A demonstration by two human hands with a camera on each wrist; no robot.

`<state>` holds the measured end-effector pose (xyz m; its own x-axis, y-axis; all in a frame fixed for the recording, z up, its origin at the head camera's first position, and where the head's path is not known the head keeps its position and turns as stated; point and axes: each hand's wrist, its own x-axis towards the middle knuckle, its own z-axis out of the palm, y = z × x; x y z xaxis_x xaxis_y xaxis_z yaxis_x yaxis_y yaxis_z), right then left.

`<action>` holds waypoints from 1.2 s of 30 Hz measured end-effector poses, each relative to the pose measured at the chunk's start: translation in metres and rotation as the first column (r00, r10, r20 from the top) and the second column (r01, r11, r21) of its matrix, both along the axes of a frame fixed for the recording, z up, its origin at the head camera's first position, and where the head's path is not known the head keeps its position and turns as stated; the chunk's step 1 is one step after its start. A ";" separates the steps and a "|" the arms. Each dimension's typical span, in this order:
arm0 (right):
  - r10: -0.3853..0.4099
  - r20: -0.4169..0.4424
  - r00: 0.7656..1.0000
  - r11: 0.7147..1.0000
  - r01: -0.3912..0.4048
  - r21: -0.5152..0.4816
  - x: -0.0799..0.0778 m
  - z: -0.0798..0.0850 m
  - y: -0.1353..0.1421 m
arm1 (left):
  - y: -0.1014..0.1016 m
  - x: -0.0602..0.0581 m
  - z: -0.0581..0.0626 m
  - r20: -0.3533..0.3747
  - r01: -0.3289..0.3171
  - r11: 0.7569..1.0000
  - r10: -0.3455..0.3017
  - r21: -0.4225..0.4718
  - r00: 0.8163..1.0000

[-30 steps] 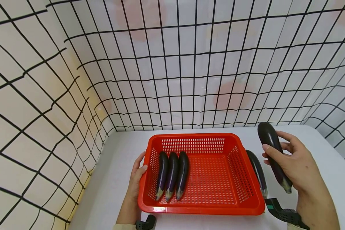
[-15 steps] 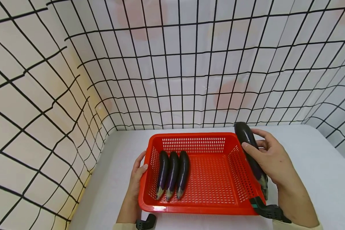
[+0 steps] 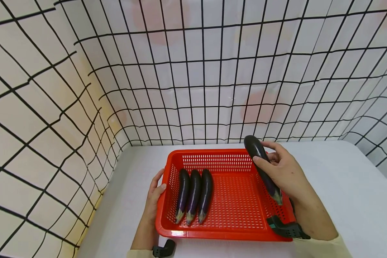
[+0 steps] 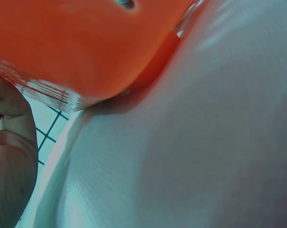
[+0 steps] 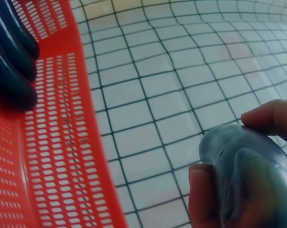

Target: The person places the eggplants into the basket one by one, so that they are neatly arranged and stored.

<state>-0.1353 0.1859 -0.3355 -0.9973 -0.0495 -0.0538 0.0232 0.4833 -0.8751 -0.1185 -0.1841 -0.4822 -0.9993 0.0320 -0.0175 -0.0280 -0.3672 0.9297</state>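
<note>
My right hand point(image 3: 280, 172) grips an eggplant point(image 3: 256, 149) between thumb and fingers, above the right side of the red plastic basket point(image 3: 225, 234). Its stem end points down toward me, and the thumb lies across the near side. In the right wrist view the held eggplant point(image 5: 243, 156) looks blurred, with fingers on both sides. My left hand point(image 3: 154, 191) holds the basket's left wall, thumb at the rim. Three eggplants point(image 3: 194, 197) lie side by side in the left part of the basket, stems toward me. The left wrist view shows the basket's outside point(image 4: 86, 47) close up.
The basket stands on a white table point(image 3: 342, 186). A black wire grid point(image 3: 219, 86) over white sheeting rises behind the table and along both sides. My right forearm and wrist strap point(image 3: 285, 229) cover the basket's near right corner.
My right hand has carried the eggplant leftward, from right of the basket to over its right side. An eggplant seen lying beside the basket is now hidden or nearly so. My left hand stays put.
</note>
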 end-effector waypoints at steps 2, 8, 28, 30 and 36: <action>0.018 0.000 1.000 1.000 -0.018 -0.013 -0.004 -0.002 -0.004 | 0.000 0.000 0.000 -0.001 0.001 1.000 -0.001 0.002 1.000; 0.054 0.045 0.998 0.997 -0.052 -0.048 -0.011 -0.010 -0.017 | 0.000 0.000 0.001 0.006 0.002 1.000 -0.002 0.013 1.000; 0.104 0.099 0.990 0.994 -0.106 0.023 -0.027 -0.019 -0.053 | -0.001 -0.001 0.002 0.000 0.018 0.999 -0.018 0.034 1.000; 0.109 0.093 0.990 0.993 -0.112 0.026 -0.029 -0.021 -0.055 | -0.001 -0.001 0.002 -0.005 0.025 0.999 -0.025 0.036 1.000; 0.120 0.098 0.988 0.992 -0.123 0.026 -0.031 -0.026 -0.061 | -0.002 -0.002 0.000 -0.010 0.029 0.999 -0.029 0.016 1.000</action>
